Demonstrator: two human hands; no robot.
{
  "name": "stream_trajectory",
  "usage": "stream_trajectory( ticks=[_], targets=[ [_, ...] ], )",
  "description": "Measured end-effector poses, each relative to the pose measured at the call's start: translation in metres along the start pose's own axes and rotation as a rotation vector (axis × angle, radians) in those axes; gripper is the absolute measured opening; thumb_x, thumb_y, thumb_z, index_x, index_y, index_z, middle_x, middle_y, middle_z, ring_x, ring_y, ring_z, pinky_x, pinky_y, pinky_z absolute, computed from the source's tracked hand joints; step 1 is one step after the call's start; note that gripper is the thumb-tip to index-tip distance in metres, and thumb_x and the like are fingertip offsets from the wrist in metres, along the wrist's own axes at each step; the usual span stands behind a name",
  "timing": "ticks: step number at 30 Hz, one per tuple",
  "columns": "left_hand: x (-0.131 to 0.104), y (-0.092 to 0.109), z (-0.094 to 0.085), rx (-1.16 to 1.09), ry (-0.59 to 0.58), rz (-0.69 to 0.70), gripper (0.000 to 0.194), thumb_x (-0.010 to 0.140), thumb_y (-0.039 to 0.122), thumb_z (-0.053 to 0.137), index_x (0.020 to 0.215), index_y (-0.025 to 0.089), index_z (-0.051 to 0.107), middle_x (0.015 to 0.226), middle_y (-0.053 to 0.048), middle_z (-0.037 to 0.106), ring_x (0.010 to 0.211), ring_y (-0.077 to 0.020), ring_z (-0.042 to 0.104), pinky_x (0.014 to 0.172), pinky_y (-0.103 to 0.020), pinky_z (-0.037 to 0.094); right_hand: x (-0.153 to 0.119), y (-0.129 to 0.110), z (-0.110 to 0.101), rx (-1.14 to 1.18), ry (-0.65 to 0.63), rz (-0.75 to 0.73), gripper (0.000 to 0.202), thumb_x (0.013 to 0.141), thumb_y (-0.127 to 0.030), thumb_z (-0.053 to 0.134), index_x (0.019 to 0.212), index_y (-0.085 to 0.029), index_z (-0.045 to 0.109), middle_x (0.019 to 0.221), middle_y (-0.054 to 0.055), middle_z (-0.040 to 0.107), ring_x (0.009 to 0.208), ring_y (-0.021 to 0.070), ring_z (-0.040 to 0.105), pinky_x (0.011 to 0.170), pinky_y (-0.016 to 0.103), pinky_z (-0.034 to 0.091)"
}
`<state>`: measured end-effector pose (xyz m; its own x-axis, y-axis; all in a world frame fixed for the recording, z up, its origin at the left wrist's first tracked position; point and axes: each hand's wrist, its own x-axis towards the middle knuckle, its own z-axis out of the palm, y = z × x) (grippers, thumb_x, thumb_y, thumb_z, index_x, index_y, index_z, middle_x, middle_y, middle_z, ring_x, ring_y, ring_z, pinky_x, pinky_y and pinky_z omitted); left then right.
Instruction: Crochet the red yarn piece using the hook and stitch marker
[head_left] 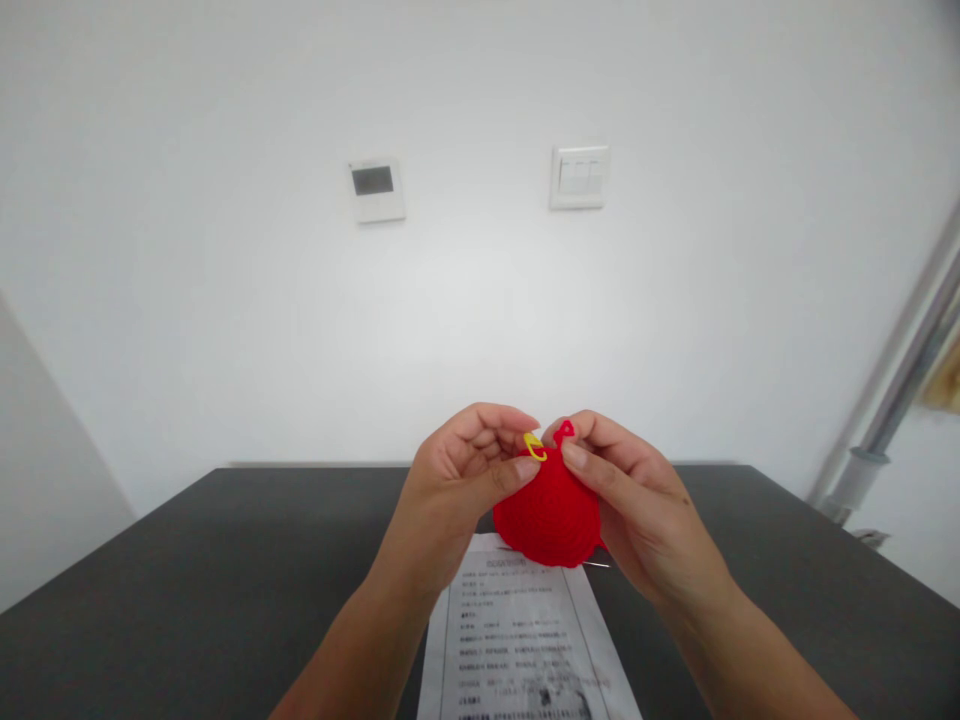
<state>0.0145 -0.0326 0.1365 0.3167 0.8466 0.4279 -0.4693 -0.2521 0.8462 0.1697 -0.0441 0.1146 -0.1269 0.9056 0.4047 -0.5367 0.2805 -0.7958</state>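
A round red crocheted piece (551, 515) hangs between my two hands over a printed sheet. My left hand (476, 465) pinches its upper left edge with thumb and fingers, beside a small yellow stitch marker (535, 446) at that edge. My right hand (622, 475) grips the upper right edge between thumb and forefinger. A short red loop of yarn (564, 432) sticks up by the right fingertips. Below the piece's lower right side, the end of a thin metal tool (596, 565) shows; the rest is hidden.
The printed white sheet (517, 640) lies on the dark table (225, 580) under the hands. Behind stands a white wall with a thermostat panel (376, 191) and a light switch (580, 178). A grey pipe (911, 375) runs along the right side.
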Motion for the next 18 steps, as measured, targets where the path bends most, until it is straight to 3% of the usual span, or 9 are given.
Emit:
stream_trajectory(
  ticks=[18],
  targets=[
    [-0.0003,0.0015,-0.0010,0.036,-0.017,0.022,0.009,0.078,0.018,0.082,0.086,0.018,0.078,0.079,-0.001,0.072,0.072,-0.0108,0.061,0.067,-0.020,0.047,-0.0020,-0.0038,-0.0004,-0.095,-0.013,-0.060,0.016,0.085,-0.035,0.080,0.083,-0.022,0.071,0.079,0.001,0.069,0.059,0.0101,0.055,0.052,0.019,0.044]
  ],
)
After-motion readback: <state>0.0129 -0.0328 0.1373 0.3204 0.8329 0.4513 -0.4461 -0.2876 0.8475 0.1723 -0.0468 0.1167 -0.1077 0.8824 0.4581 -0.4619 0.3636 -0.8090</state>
